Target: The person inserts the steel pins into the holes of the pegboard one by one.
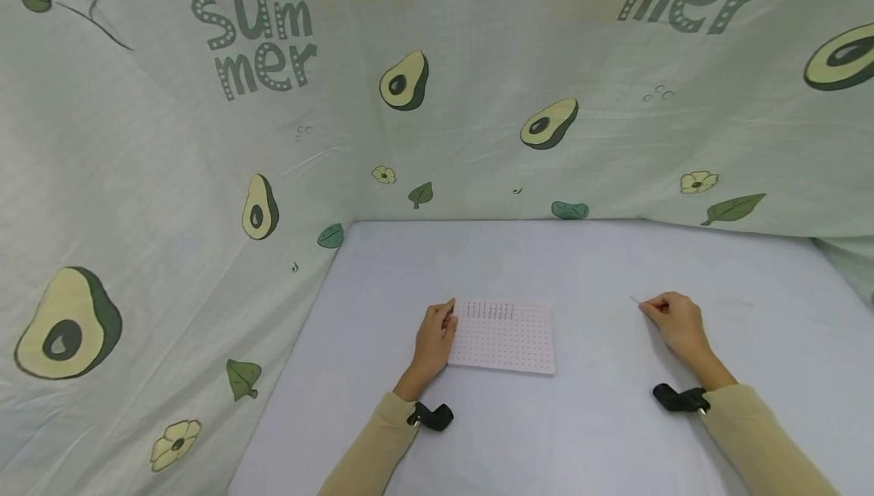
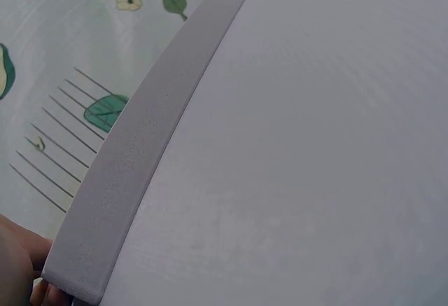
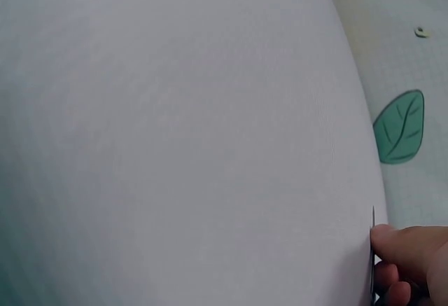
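A white perforated board lies on the table, its top dotted with rows of small holes. Several thin metal pins stand upright in a row near its far left part; the left wrist view shows these pins rising above the board's side wall. My left hand grips the board's left edge, fingers at the far left corner. Well to the right of the board, my right hand pinches one thin pin between thumb and fingers. In the right wrist view that pin points upward past the thumb.
The white table runs back to a hanging cloth printed with avocados and leaves. A faint thin line shows on the table right of my right hand. Black wrist cameras sit at both sleeves.
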### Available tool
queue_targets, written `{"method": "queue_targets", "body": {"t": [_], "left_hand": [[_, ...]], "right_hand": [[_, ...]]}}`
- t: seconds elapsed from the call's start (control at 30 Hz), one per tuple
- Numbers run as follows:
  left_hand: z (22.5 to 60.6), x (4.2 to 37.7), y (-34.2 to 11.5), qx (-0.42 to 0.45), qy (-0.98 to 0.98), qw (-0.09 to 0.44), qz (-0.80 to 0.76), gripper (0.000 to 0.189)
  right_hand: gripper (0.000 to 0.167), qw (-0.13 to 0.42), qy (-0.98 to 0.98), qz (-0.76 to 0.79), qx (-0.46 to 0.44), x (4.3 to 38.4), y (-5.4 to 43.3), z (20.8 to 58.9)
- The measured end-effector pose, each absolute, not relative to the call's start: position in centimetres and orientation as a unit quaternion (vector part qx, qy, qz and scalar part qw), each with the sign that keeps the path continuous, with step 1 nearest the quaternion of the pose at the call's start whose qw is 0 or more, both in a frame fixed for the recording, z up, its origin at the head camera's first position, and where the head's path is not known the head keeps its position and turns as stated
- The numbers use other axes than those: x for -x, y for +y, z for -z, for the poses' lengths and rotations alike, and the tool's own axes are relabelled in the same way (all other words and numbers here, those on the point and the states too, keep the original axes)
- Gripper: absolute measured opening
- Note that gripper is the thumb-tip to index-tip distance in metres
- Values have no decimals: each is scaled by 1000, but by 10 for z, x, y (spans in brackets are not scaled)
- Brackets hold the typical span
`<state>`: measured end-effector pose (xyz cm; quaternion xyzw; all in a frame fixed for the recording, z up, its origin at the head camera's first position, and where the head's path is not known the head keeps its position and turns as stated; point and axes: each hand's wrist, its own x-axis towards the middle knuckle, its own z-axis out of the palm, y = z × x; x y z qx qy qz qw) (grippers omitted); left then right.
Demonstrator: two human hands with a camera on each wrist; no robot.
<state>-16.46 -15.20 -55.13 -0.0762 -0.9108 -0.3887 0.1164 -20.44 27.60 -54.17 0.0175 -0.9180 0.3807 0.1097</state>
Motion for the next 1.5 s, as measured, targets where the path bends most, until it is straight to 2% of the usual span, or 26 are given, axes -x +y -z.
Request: {"method": "queue_targets", "body": {"t": [0.4,0.7,1.07,1.5], "left_hand": [[550,163,-154,71,-910,116,391,42],[551,162,-154,67,-911,107,393,43],[553,163,-155,70,-910,108,393,43],[550,163,-152,76,-909,118,393,41]], "right_hand": [[18,104,-921,-374,-18,206,271,540],[23,142,-909,-391,-18,207,270,539],[27,171,-870,-458,-65,208,253,529],[22,193,-844,-490,-96,208,229,521]]}}
